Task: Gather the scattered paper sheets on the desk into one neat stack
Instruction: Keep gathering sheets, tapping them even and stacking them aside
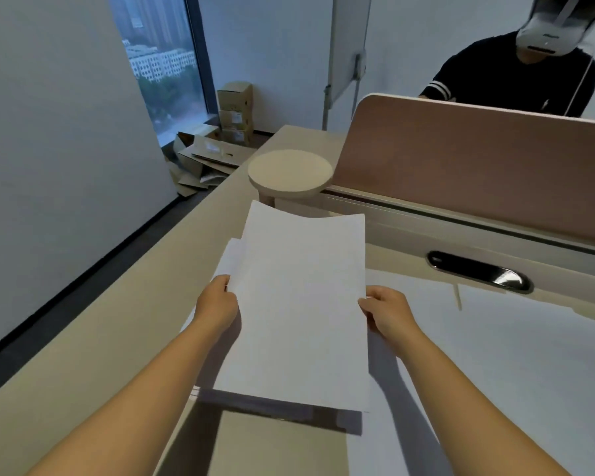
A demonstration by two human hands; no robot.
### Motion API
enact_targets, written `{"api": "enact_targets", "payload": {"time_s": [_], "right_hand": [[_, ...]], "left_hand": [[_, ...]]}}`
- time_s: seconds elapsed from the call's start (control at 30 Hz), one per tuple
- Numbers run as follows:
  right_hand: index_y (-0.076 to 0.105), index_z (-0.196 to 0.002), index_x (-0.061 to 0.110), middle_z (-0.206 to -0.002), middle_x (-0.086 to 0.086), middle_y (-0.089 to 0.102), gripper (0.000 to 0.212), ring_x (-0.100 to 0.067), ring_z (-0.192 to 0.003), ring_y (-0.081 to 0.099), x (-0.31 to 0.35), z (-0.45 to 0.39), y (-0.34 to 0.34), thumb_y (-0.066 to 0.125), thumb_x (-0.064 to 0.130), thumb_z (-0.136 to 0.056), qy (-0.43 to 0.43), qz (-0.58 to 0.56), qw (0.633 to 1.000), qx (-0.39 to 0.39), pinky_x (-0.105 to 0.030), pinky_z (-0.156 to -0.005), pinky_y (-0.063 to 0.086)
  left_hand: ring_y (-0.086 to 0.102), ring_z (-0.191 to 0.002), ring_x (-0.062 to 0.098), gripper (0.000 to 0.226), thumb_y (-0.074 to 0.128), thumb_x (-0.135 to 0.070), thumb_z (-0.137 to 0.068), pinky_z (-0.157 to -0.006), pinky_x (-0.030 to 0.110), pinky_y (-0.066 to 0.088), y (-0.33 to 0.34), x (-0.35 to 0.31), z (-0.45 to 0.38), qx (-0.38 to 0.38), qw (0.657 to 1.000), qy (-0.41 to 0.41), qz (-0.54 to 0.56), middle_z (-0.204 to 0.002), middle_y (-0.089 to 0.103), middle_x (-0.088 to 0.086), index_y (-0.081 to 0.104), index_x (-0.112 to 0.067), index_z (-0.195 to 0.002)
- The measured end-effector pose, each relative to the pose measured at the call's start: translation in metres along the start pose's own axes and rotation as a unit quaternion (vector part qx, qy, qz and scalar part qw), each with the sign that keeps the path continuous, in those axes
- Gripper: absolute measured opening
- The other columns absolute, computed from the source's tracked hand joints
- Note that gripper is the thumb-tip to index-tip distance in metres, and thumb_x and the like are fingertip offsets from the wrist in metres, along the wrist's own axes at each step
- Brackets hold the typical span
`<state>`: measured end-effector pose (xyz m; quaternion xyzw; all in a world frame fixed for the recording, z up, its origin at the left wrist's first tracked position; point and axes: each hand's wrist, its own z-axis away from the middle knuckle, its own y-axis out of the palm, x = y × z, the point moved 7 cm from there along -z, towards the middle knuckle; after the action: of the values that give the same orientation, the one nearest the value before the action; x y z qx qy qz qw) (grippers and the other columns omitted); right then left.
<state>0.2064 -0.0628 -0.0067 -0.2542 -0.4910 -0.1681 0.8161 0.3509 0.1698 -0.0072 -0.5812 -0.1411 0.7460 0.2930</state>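
Note:
I hold a bundle of white paper sheets [299, 304] lifted off the beige desk [93, 338], with its far end bowed. My left hand [219, 304] grips the bundle's left edge and my right hand [383, 312] grips its right edge. One sheet sticks out a little at the upper left, out of line with the others. A large white sheet [502, 365] lies flat on the desk under and to the right of the bundle.
A round beige stand [289, 171] sits at the desk's far end beside a pink divider panel [478, 173]. A dark cable slot [478, 271] is set into the desk on the right. A person in a headset [516, 73] sits behind the divider. Cardboard boxes [217, 139] lie on the floor.

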Motion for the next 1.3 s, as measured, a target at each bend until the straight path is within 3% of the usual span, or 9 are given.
{"api": "enact_targets", "payload": {"time_s": [0.23, 0.33, 0.4, 0.47, 0.6, 0.67, 0.8, 1.1, 1.3], "right_hand": [[0.041, -0.056, 0.005, -0.054, -0.005, 0.037, 0.034, -0.016, -0.047, 0.032, -0.022, -0.035, 0.074, 0.034, -0.017, -0.081, 0.052, 0.031, 0.998, 0.011, -0.016, -0.037, 0.029], [0.044, -0.05, 0.008, -0.047, 0.0, 0.043, 0.043, -0.017, -0.047, 0.036, -0.032, -0.038, 0.082, 0.033, -0.018, -0.082, 0.078, 0.018, 0.997, 0.006, -0.016, -0.041, 0.037], [0.054, -0.062, 0.008, -0.059, -0.004, 0.051, 0.036, -0.017, -0.055, 0.046, -0.037, -0.038, 0.079, 0.04, -0.016, -0.085, 0.088, -0.016, 0.996, -0.01, -0.02, -0.054, 0.046], [0.057, -0.08, 0.005, -0.073, -0.01, 0.054, 0.022, -0.02, -0.064, 0.053, -0.039, -0.034, 0.069, 0.045, -0.013, -0.087, 0.101, -0.07, 0.992, -0.036, -0.026, -0.062, 0.049], [0.054, -0.1, 0.004, -0.079, -0.013, 0.055, 0.017, -0.024, -0.069, 0.054, -0.03, -0.022, 0.033, 0.047, -0.007, -0.09, 0.088, -0.074, 0.992, -0.055, -0.032, -0.068, 0.05], [0.055, -0.103, 0.003, -0.082, -0.013, 0.055, 0.016, -0.025, -0.074, 0.054, -0.03, -0.007, 0.002, 0.047, -0.005, -0.091, 0.076, -0.075, 0.992, -0.066, -0.036, -0.074, 0.051], [0.057, -0.112, 0.001, -0.091, -0.012, 0.059, 0.022, -0.022, -0.075, 0.055, -0.044, 0.013, -0.049, 0.05, -0.001, -0.091, 0.073, -0.059, 0.993, -0.075, -0.027, -0.064, 0.049], [0.054, -0.123, 0.0, -0.107, -0.011, 0.054, 0.032, -0.024, -0.099, 0.054, -0.117, 0.063, -0.202, 0.051, 0.005, -0.092, 0.081, -0.016, 0.989, -0.123, -0.037, -0.097, 0.045], [0.045, -0.132, 0.006, -0.137, -0.009, 0.047, 0.041, -0.027, -0.126, 0.044, -0.171, 0.089, -0.276, 0.05, 0.012, -0.093, 0.101, 0.078, 0.979, -0.159, -0.034, -0.103, 0.037]], "left_hand": [[0.047, -0.12, 0.03, 0.05, 0.028, 0.01, -0.092, -0.097, 0.031, 0.037, -0.022, 0.04, -0.05, 0.006, 0.999, -0.018, -0.035, -0.131, 0.05, 0.015, 0.037, -0.006, -0.139], [0.047, -0.102, 0.025, 0.044, 0.036, 0.009, -0.09, -0.086, 0.029, 0.037, -0.02, 0.052, -0.06, 0.028, 0.997, -0.015, -0.07, -0.113, 0.05, 0.012, 0.046, -0.01, -0.128], [0.05, -0.102, 0.025, 0.037, 0.044, 0.004, -0.089, -0.084, 0.029, 0.04, -0.02, 0.055, -0.061, 0.024, 0.996, -0.013, -0.082, -0.117, 0.053, 0.013, 0.051, -0.009, -0.123], [0.052, -0.12, 0.026, 0.039, 0.048, 0.001, -0.09, -0.096, 0.033, 0.043, -0.021, 0.05, -0.057, 0.007, 0.998, -0.012, -0.064, -0.135, 0.049, 0.012, 0.049, -0.004, -0.129], [0.05, -0.12, 0.024, 0.037, 0.048, -0.006, -0.093, -0.087, 0.029, 0.041, -0.007, 0.019, -0.037, 0.011, 0.999, 0.023, -0.039, -0.139, 0.044, 0.01, 0.048, -0.006, -0.129], [0.05, -0.121, 0.025, 0.035, 0.047, -0.008, -0.094, -0.093, 0.03, 0.04, 0.014, -0.002, -0.015, 0.034, 0.998, 0.041, -0.03, -0.136, 0.049, 0.01, 0.048, -0.006, -0.129], [0.051, -0.117, 0.025, 0.033, 0.044, -0.009, -0.095, -0.092, 0.028, 0.04, 0.057, -0.023, 0.025, 0.078, 0.995, 0.055, -0.029, -0.131, 0.052, 0.011, 0.049, -0.006, -0.127], [0.052, -0.096, 0.016, 0.035, 0.049, -0.013, -0.094, -0.083, 0.026, 0.039, 0.176, -0.041, 0.146, 0.138, 0.987, 0.068, -0.035, -0.131, 0.052, 0.011, 0.048, -0.005, -0.128], [0.039, -0.131, 0.032, 0.045, 0.053, -0.03, -0.092, -0.105, 0.043, 0.034, 0.218, -0.015, 0.176, 0.1, 0.977, 0.019, -0.189, -0.14, 0.045, 0.011, 0.044, -0.014, -0.133]]}}
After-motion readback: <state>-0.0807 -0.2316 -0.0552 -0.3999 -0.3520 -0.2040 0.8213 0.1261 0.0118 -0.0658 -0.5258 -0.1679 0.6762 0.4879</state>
